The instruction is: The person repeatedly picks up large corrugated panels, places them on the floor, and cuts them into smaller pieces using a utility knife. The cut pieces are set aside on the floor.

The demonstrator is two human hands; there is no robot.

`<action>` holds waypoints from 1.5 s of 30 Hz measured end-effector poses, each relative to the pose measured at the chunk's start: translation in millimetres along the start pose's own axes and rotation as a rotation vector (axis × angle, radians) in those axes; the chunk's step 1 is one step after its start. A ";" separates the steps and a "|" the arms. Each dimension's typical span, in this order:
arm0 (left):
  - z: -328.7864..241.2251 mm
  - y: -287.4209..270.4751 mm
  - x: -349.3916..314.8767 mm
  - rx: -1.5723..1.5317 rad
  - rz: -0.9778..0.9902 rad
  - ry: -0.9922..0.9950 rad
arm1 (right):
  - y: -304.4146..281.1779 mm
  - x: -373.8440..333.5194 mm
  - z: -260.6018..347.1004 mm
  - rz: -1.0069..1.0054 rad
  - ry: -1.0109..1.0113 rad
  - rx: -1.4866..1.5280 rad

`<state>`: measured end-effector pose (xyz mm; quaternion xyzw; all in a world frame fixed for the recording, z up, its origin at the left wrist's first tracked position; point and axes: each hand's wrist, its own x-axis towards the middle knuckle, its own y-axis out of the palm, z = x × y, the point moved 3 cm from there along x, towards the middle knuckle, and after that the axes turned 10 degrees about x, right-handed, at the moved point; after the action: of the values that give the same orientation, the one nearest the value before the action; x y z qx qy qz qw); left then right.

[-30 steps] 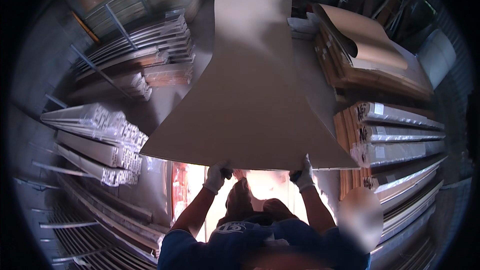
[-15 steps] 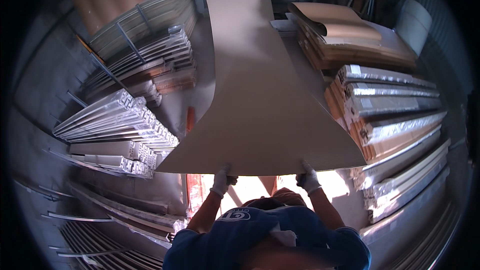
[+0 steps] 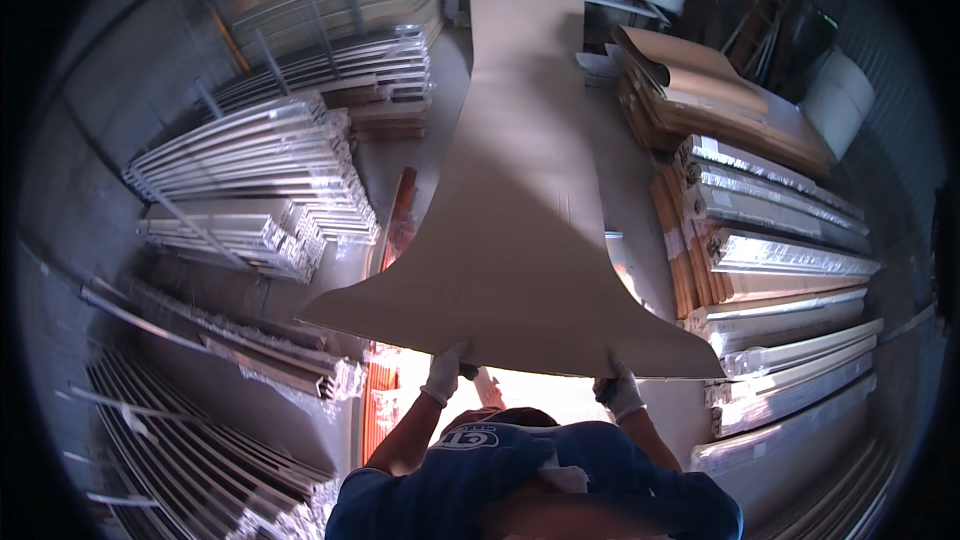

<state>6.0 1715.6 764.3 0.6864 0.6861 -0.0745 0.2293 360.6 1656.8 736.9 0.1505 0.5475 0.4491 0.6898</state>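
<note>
A long brown cardboard sheet (image 3: 530,200) stretches from my hands toward the far end of the room, narrow at the top of the picture and wide near me. My left hand (image 3: 447,370), in a white glove with dark fingertips, grips its near edge left of the middle. Gripping the same edge farther right is my right hand (image 3: 620,389), gloved alike. Both thumbs lie on the upper face, and most of the other fingers are hidden beneath. The near corners of the sheet bend and droop outward on both sides.
Wrapped profile bundles (image 3: 250,160) sit on racks at the left, with long bars (image 3: 190,440) below them. More wrapped bundles (image 3: 780,200) are stacked at the right. Behind those lies a pile of cardboard sheets (image 3: 720,105). Orange bars (image 3: 381,395) lie near my left arm.
The cardboard's near edge has come closer to me, and its sides have curved more. My hands keep their hold. The surroundings have shifted in view as my head turned.
</note>
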 end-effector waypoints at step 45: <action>454.5 -119.3 -905.2 -0.023 -0.073 -0.187 | -539.4 -770.3 -347.5 -0.003 0.063 -0.160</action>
<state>-56.8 698.9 714.7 0.6483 0.6871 -0.1387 0.2972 298.8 656.4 714.0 0.0800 0.5315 0.4947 0.6829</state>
